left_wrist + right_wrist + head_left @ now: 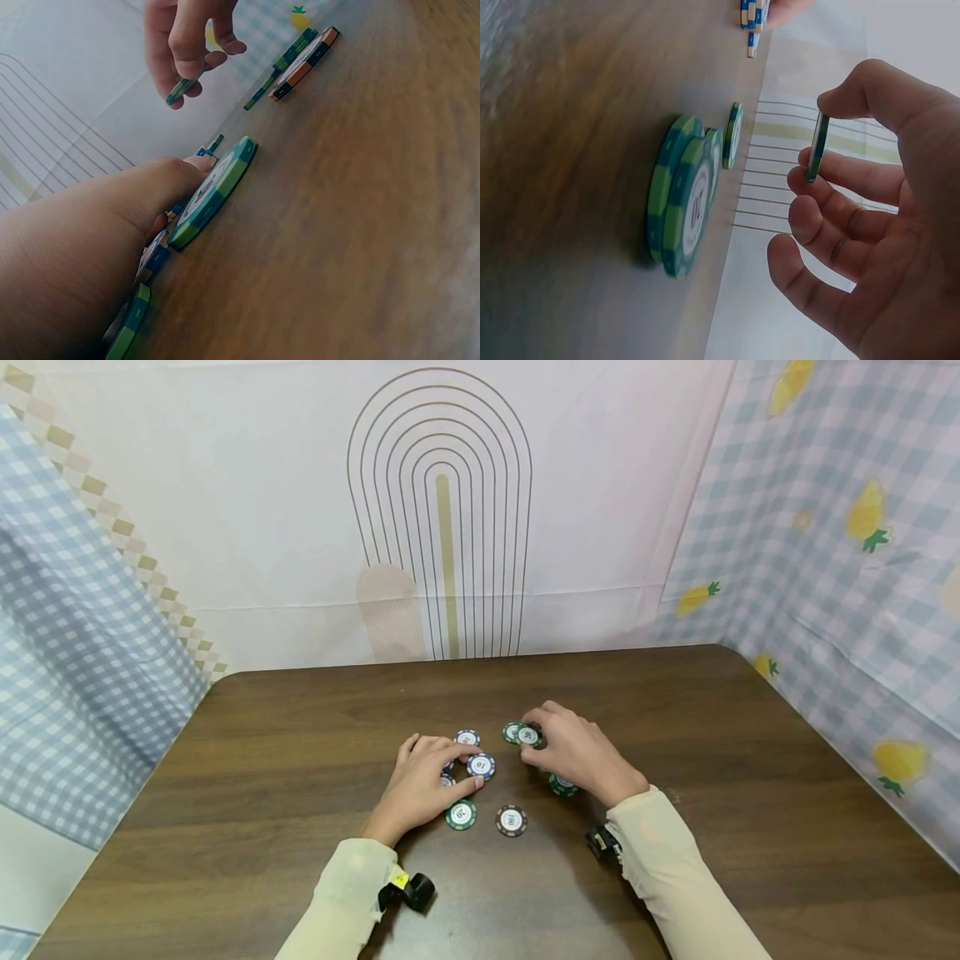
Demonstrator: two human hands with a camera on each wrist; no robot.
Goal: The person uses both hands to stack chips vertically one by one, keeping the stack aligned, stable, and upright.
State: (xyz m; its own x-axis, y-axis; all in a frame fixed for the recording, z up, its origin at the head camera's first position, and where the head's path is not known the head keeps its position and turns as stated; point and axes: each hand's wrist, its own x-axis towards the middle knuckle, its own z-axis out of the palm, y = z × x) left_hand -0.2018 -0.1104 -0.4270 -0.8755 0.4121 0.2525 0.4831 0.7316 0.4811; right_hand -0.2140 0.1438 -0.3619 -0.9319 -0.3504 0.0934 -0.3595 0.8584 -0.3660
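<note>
With thumb and index finger, my left hand [416, 789] grips a blue poker chip [481, 767] marked 10 by its edges, low at the table. Other blue chips [467, 738] lie beyond and under the left fingers, partly covered. My right hand [581, 747] pinches a green poker chip [818, 146] between thumb and fingers, raised above the wood in the right wrist view. From the head it overlaps another green chip [511, 732] on the table. Overlapping green chips [692, 214] lie below the right palm, half hidden from the head.
Nearer me, a green chip [461, 815] lies by the left thumb, with a dark chip [512, 821] marked 100 to its right. The brown wooden table [300, 752] ends at a white patterned cloth [285, 527] behind; checked curtains [825, 568] hang at both sides.
</note>
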